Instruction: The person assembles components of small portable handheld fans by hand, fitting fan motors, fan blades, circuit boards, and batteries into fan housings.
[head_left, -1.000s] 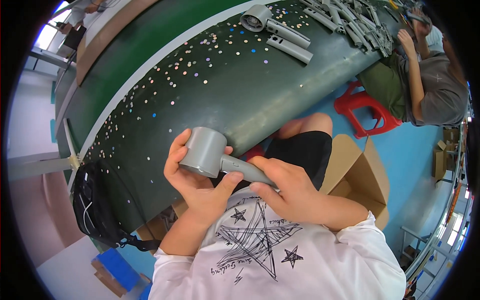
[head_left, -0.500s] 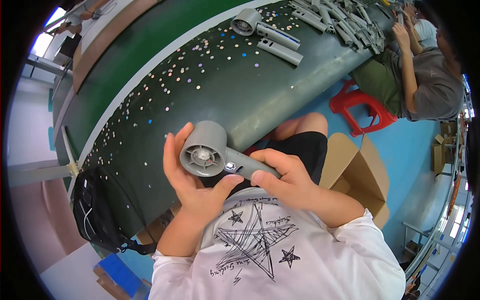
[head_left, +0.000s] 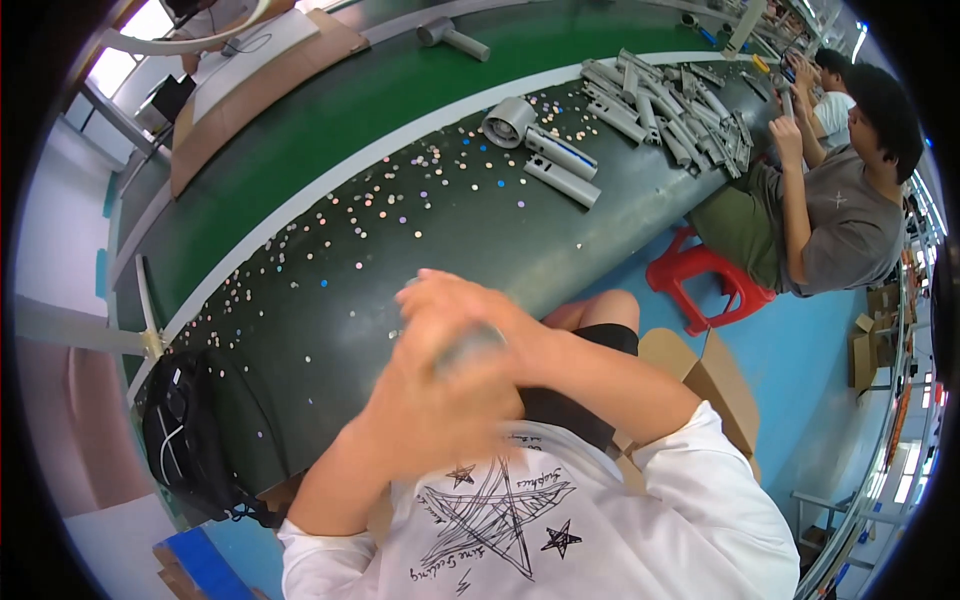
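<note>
In front of my chest both hands are together and smeared by motion. A grey hair dryer [head_left: 472, 350], a round body with a handle, is between them; only a small blurred grey patch with a curved rim shows. My left hand [head_left: 430, 395] is closed around it from the left and below. My right hand [head_left: 480, 315] reaches across from the right and lies over its far side, its fingers pointing left. Most of the hair dryer is hidden by the hands, so how it is turned cannot be made out.
On the dark green table [head_left: 430, 265] lie many small coloured discs, a grey round housing [head_left: 509, 122], two handle shells [head_left: 562, 182] and a heap of grey parts [head_left: 670, 110]. A black bag [head_left: 190, 430] sits left, a cardboard box [head_left: 725, 380] right. A co-worker [head_left: 850, 220] sits beyond.
Both hands have come together, my right hand moving left over the hair dryer, which is now mostly covered. The view has tilted up, showing another grey dryer body on the far green strip.
</note>
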